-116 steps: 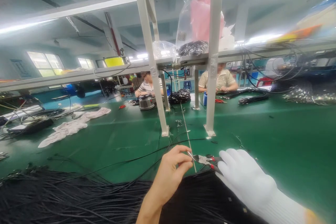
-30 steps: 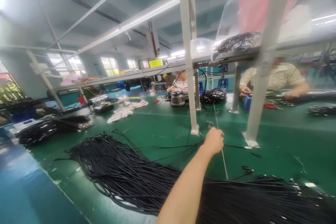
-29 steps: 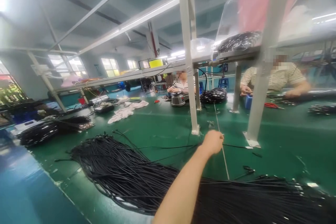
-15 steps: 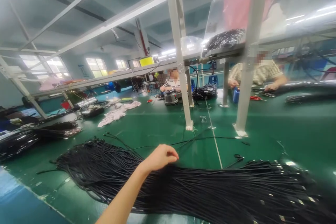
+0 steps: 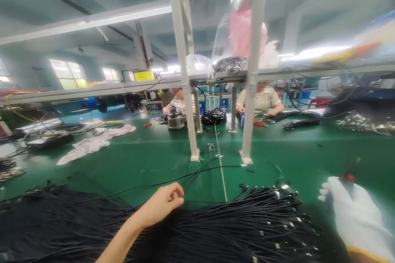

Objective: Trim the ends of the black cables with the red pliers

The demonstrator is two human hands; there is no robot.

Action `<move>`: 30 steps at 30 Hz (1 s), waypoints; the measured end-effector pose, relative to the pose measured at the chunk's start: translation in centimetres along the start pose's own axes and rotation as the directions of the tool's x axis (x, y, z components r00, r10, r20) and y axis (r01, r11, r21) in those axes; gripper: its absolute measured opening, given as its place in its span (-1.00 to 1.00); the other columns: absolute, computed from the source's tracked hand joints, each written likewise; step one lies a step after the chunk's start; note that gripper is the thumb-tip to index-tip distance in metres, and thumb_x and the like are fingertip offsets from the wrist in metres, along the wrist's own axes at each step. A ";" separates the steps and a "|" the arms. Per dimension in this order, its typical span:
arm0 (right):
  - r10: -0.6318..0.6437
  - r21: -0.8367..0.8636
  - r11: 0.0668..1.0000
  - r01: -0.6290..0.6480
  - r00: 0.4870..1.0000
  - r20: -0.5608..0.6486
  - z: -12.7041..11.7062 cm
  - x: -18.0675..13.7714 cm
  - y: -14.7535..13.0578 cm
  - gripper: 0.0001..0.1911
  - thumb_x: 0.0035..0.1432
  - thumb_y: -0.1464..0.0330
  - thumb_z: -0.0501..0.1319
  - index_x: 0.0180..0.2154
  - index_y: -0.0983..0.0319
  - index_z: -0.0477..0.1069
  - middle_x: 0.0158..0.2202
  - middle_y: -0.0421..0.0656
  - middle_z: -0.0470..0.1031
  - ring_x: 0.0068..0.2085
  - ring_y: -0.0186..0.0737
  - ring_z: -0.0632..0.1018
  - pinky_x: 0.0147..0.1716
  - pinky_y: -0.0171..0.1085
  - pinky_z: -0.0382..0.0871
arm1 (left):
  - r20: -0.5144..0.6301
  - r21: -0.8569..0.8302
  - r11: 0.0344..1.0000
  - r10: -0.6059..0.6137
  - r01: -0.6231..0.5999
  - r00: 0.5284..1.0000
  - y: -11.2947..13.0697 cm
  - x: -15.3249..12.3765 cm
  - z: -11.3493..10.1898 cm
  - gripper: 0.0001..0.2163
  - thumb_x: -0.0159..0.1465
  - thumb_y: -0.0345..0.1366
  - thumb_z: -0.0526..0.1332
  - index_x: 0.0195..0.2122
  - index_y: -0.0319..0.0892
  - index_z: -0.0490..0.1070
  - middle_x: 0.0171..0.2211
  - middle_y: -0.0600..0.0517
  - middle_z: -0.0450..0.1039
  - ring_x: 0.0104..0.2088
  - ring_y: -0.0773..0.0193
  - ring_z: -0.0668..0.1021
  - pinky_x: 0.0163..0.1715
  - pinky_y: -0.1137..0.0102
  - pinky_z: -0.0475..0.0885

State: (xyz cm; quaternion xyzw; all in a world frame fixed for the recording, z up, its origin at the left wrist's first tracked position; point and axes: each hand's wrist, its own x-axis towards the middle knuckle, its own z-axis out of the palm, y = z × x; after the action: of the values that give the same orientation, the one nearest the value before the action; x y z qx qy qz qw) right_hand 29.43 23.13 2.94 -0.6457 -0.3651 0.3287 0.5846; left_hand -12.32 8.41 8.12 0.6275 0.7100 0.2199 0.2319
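Observation:
A broad bundle of black cables [image 5: 234, 222] lies across the near edge of the green table [image 5: 148, 160]. My bare left hand [image 5: 162, 203] rests on top of the bundle with thumb and fingers pinched together; what they hold is hidden. A single thin black cable [image 5: 197, 174] runs over the table just beyond it. My right hand [image 5: 354, 218], in a white glove, sits at the right end of the bundle, closed round a blurred red-handled tool [image 5: 348, 177] that looks like pliers.
Two white frame posts [image 5: 194, 148] [image 5: 247, 148] stand on the table ahead, under a shelf with plastic bags [image 5: 237, 45]. Two people work across the table beside a black cable coil [image 5: 212, 116] and a grey machine [image 5: 175, 121]. White cloth [image 5: 92, 144] lies left.
My left hand has drawn back from near the posts to the cable bundle. The view has swung right, and my gloved right hand has come back into sight.

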 end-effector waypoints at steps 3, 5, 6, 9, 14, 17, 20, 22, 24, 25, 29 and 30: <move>0.025 0.134 0.991 -0.024 1.000 -0.003 0.5 -0.9 -0.3 -0.66 0.00 0.09 0.28 -0.26 0.15 0.38 -0.36 -0.19 0.48 -0.40 -0.22 0.50 -0.29 -0.14 0.40 | 0.099 0.078 0.995 0.057 -0.065 0.993 3.2 1.7 1.3 -0.75 0.21 -0.21 0.11 -0.19 -0.19 0.47 -0.47 0.08 0.47 -0.45 0.23 0.47 -0.44 0.41 0.30; 0.015 0.187 0.982 -0.016 1.000 0.007 0.6 -0.9 0.1 -0.64 -0.02 0.08 0.28 -0.24 0.15 0.39 -0.35 -0.22 0.48 -0.41 -0.25 0.49 -0.34 -0.20 0.41 | 0.129 0.090 0.990 0.101 -0.113 0.987 5.7 2.8 2.8 -0.78 0.19 -0.25 0.12 -0.27 -0.17 0.52 -0.48 0.04 0.51 -0.46 0.20 0.50 -0.42 0.39 0.32; 0.012 0.207 0.978 -0.014 1.000 0.008 0.6 -0.7 0.3 -0.63 -0.04 0.09 0.30 -0.23 0.16 0.40 -0.36 -0.23 0.48 -0.41 -0.27 0.49 -0.36 -0.22 0.41 | 0.126 0.095 0.987 0.120 -0.132 0.985 6.9 3.2 3.5 -0.80 0.18 -0.27 0.12 -0.33 -0.17 0.54 -0.47 0.01 0.53 -0.43 0.18 0.51 -0.39 0.37 0.33; 0.020 0.293 0.956 -0.022 1.000 0.012 0.7 -0.3 0.4 -0.60 -0.08 0.10 0.33 -0.23 0.18 0.39 -0.39 -0.27 0.45 -0.42 -0.31 0.47 -0.42 -0.29 0.42 | 0.071 0.104 0.980 0.165 -0.172 0.984 9.0 3.6 4.5 -0.78 0.20 -0.30 0.11 -0.44 -0.16 0.55 -0.41 -0.06 0.58 -0.35 0.12 0.55 -0.29 0.34 0.35; 0.041 0.479 0.869 -0.123 0.983 0.177 0.9 -0.8 -0.8 -0.53 -0.16 0.10 0.40 -0.24 0.17 0.35 -0.43 -0.29 0.42 -0.41 -0.30 0.49 -0.40 -0.30 0.48 | -0.183 -0.017 0.970 0.236 -0.244 0.954 9.1 2.4 1.5 -0.70 0.31 -0.13 0.05 -0.27 -0.11 0.55 -0.25 -0.01 0.60 -0.23 0.14 0.55 -0.19 0.34 0.39; 0.061 0.500 0.836 -0.227 0.944 0.325 1.3 -1.9 -1.6 -0.53 -0.14 0.09 0.41 -0.23 0.18 0.36 -0.43 -0.25 0.46 -0.43 -0.27 0.51 -0.42 -0.28 0.50 | -0.224 -0.088 0.967 0.213 -0.238 0.951 8.7 1.8 0.3 -0.70 0.28 -0.06 0.11 -0.25 -0.10 0.57 -0.26 0.02 0.60 -0.24 0.15 0.55 -0.18 0.35 0.41; 0.075 0.481 0.821 -0.307 0.894 0.443 1.4 -3.5 -2.2 -0.52 -0.12 0.10 0.42 -0.21 0.21 0.39 -0.38 -0.17 0.52 -0.41 -0.25 0.53 -0.43 -0.29 0.50 | -0.219 -0.145 0.960 0.203 -0.238 0.954 8.4 1.5 1.1 -0.73 0.27 -0.08 0.15 -0.28 -0.09 0.58 -0.29 0.03 0.60 -0.25 0.16 0.55 -0.18 0.36 0.42; 0.071 0.462 0.814 -0.352 0.849 0.523 1.3 -4.6 -2.6 -0.53 -0.09 0.10 0.42 -0.19 0.21 0.41 -0.34 -0.14 0.55 -0.39 -0.26 0.53 -0.42 -0.31 0.49 | -0.214 -0.160 0.958 0.203 -0.240 0.955 8.2 1.5 1.9 -0.74 0.27 -0.10 0.15 -0.29 -0.09 0.58 -0.30 0.04 0.60 -0.23 0.15 0.56 -0.17 0.36 0.42; 0.073 0.425 0.816 -0.392 0.799 0.597 1.2 -5.3 -2.9 -0.54 -0.05 0.10 0.42 -0.18 0.20 0.42 -0.32 -0.15 0.56 -0.38 -0.27 0.53 -0.40 -0.33 0.48 | -0.226 -0.175 0.955 0.197 -0.239 0.954 8.0 1.6 2.5 -0.75 0.27 -0.11 0.15 -0.29 -0.09 0.58 -0.29 0.03 0.61 -0.22 0.14 0.56 -0.15 0.35 0.42; 0.074 0.402 0.821 -0.405 0.774 0.629 1.1 -5.6 -3.0 -0.55 -0.04 0.10 0.41 -0.18 0.19 0.42 -0.33 -0.16 0.55 -0.38 -0.28 0.52 -0.40 -0.34 0.47 | -0.235 -0.184 0.954 0.192 -0.238 0.953 7.9 1.6 2.6 -0.74 0.27 -0.11 0.15 -0.28 -0.10 0.58 -0.28 0.03 0.61 -0.21 0.14 0.56 -0.14 0.35 0.42; 0.083 0.311 0.840 -0.445 0.671 0.737 0.8 -5.6 -2.9 -0.55 -0.10 0.16 0.47 -0.19 0.17 0.42 -0.36 -0.20 0.53 -0.42 -0.30 0.49 -0.45 -0.35 0.43 | -0.252 -0.218 0.942 0.199 -0.256 0.947 7.7 1.8 2.5 -0.74 0.28 -0.12 0.15 -0.28 -0.12 0.58 -0.27 0.00 0.59 -0.24 0.16 0.54 -0.17 0.36 0.41; 0.089 0.284 0.850 -0.444 0.651 0.754 0.7 -5.5 -2.8 -0.55 -0.11 0.16 0.47 -0.19 0.17 0.43 -0.35 -0.20 0.53 -0.42 -0.29 0.49 -0.46 -0.35 0.42 | -0.256 -0.224 0.937 0.207 -0.266 0.944 7.6 1.8 2.4 -0.74 0.28 -0.13 0.15 -0.28 -0.13 0.58 -0.28 0.00 0.59 -0.25 0.17 0.53 -0.18 0.37 0.41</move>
State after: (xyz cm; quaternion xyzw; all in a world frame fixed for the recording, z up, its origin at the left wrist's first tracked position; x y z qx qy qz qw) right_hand 25.73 18.87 5.60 -0.3618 -0.3757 0.7124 0.4696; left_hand -5.01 11.12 10.67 0.6441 0.6164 0.4067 0.1995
